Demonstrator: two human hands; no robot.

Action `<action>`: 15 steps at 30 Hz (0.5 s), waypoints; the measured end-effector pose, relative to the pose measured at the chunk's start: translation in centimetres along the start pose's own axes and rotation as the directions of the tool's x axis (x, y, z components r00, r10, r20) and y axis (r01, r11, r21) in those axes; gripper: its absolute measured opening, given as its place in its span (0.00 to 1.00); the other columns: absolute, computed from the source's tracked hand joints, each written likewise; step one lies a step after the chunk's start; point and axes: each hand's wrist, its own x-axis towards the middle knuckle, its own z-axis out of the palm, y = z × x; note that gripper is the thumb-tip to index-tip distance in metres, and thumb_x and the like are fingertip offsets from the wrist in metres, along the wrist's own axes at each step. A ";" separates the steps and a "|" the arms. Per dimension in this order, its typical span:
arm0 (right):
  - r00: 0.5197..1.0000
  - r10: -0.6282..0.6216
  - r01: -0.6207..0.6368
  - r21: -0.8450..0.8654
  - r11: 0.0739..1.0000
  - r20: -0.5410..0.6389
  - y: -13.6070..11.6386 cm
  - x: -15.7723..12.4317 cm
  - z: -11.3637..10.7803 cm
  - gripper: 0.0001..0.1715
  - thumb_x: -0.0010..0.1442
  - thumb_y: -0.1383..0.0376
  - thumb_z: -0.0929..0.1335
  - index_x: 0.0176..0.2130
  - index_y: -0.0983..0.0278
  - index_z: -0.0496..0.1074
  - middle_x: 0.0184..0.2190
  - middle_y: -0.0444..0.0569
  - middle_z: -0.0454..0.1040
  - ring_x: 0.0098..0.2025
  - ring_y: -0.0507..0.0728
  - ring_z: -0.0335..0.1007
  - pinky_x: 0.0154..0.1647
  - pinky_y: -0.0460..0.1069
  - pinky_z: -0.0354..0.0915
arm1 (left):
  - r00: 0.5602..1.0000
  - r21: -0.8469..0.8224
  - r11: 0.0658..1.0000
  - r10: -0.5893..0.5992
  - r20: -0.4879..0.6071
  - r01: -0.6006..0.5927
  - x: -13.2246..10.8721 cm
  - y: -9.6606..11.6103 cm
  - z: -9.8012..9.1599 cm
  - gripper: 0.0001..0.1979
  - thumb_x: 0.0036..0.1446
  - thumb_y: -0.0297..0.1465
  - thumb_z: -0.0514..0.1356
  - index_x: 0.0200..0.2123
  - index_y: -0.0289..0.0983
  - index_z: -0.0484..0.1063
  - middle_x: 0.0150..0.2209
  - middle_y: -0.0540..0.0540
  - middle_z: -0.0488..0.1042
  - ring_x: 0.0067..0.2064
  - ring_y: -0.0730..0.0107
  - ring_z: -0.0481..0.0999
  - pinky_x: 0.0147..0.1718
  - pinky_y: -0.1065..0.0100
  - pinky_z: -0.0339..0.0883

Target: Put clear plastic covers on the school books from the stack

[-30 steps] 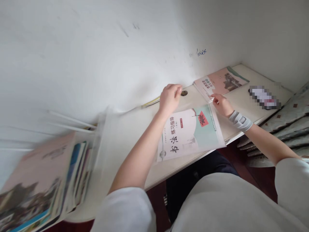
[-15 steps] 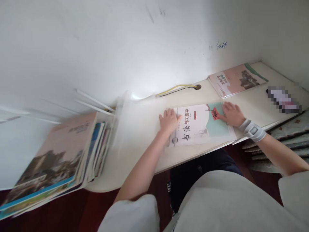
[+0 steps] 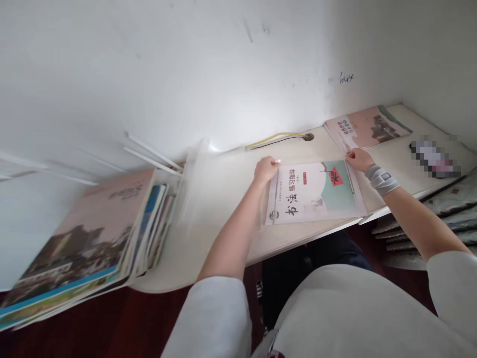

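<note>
A thin workbook [image 3: 313, 194] with a white and teal cover and large black characters lies flat on the white desk [image 3: 223, 199], inside what looks like a clear plastic sleeve. My left hand [image 3: 265, 170] pinches the book's far left corner, fingers closed on the edge. My right hand [image 3: 358, 159], with a grey wrist strap, pinches the far right corner. Both hands sit at the book's far edge, near the wall.
A second pink and green book [image 3: 367, 128] lies in the far right corner. A leaning stack of books [image 3: 89, 248] fills the desk's left end, with clear plastic covers [image 3: 194, 184] beside it. A yellow cable [image 3: 276, 138] enters a desk hole. Folded bedding [image 3: 428, 219] lies at right.
Both hands moved from lying flat on the book's cover to its far corners and now pinch the edge. The book lies slightly further right and flatter on the desk.
</note>
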 end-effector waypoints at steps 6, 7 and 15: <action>0.997 -0.014 0.011 -0.047 0.999 -0.077 -2.7 -0.7 1.0 0.16 0.60 0.66 0.58 0.46 0.68 0.66 0.41 0.60 0.74 0.42 0.62 0.70 0.42 0.54 0.63 | 0.999 0.104 0.995 -0.004 -0.037 0.008 -2.7 -0.9 -0.2 0.13 0.60 0.32 0.48 0.42 0.37 0.69 0.41 0.38 0.76 0.44 0.55 0.74 0.41 0.60 0.62; 0.996 -0.030 0.024 -0.073 0.997 -0.089 -3.3 -0.7 1.3 0.17 0.61 0.66 0.57 0.48 0.69 0.65 0.42 0.62 0.73 0.43 0.63 0.70 0.43 0.55 0.63 | 0.999 0.123 0.992 -0.004 -0.043 0.009 -3.0 -0.9 -0.2 0.14 0.60 0.31 0.47 0.43 0.36 0.69 0.40 0.37 0.76 0.44 0.53 0.74 0.42 0.58 0.62; 0.977 -0.135 0.095 -0.228 0.969 -0.166 -4.7 0.3 3.6 0.22 0.61 0.72 0.53 0.51 0.75 0.64 0.47 0.69 0.67 0.51 0.69 0.62 0.43 0.58 0.62 | 0.995 0.179 0.983 -0.035 -0.094 0.052 -4.7 -0.1 -0.2 0.20 0.61 0.25 0.41 0.51 0.30 0.65 0.44 0.32 0.74 0.49 0.51 0.71 0.48 0.54 0.60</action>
